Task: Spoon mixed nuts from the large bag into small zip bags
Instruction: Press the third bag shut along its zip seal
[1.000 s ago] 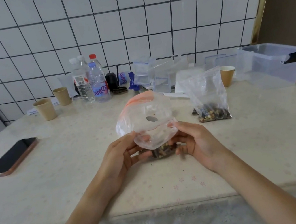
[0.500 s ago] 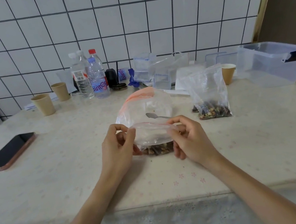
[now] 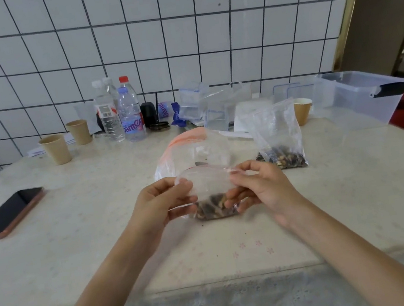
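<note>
I'm at a home kitchen or dining table (image 3: 84, 249) against a white tiled wall (image 3: 178, 38), with water bottles (image 3: 121, 112), paper cups (image 3: 55, 150) and a storage tub (image 3: 365, 94) far across it.

Left hand (image 3: 163, 205), right hand (image 3: 258, 189): fingers pinching.

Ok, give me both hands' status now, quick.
Left hand: pinching the left end of the small zip bag near its top.
Right hand: pinching the same bag's right end.
</note>
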### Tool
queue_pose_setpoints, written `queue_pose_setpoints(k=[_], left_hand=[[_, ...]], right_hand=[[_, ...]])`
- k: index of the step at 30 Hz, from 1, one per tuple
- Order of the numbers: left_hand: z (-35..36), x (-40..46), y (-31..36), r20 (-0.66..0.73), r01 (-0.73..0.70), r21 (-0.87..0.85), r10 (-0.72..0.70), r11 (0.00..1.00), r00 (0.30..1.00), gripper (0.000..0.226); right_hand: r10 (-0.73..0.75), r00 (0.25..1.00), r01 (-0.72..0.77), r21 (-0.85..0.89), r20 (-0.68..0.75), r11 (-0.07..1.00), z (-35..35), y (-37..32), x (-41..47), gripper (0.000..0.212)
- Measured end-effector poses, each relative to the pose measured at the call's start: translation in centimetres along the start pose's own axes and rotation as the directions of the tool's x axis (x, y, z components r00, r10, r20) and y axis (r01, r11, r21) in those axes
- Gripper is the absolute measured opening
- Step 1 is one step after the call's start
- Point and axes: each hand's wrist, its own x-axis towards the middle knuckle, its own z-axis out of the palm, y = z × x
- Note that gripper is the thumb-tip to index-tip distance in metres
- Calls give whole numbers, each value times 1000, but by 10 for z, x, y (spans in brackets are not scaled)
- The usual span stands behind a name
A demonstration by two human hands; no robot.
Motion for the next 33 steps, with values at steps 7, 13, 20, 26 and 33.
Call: queue_pose_setpoints(k=[7,13,20,26,33], left_hand=[[23,-3,20,-110,-227,694,412,684,904,19],[10,-13,29,20,-130,557,144,820,989,34],[6,-9,37,99,-56,398,18,915,995,39],[17,0,43,-70,-146,524,213,839,975,25],[31,1,51,32,-336,794,517,506,855,36]], right_hand=[[-380,924,229,-748,-34,623,20,-9,-3,18],[-30,999,23,-423,-9,906,-5,-28,-7,22],[120,974,-119,-16,192,993,-21,-31,-9,22],[-79,997,77,-256,2,964,-10,-37,-4,25],[-405,907,232,-666,-115,709,15,-36,3,24]])
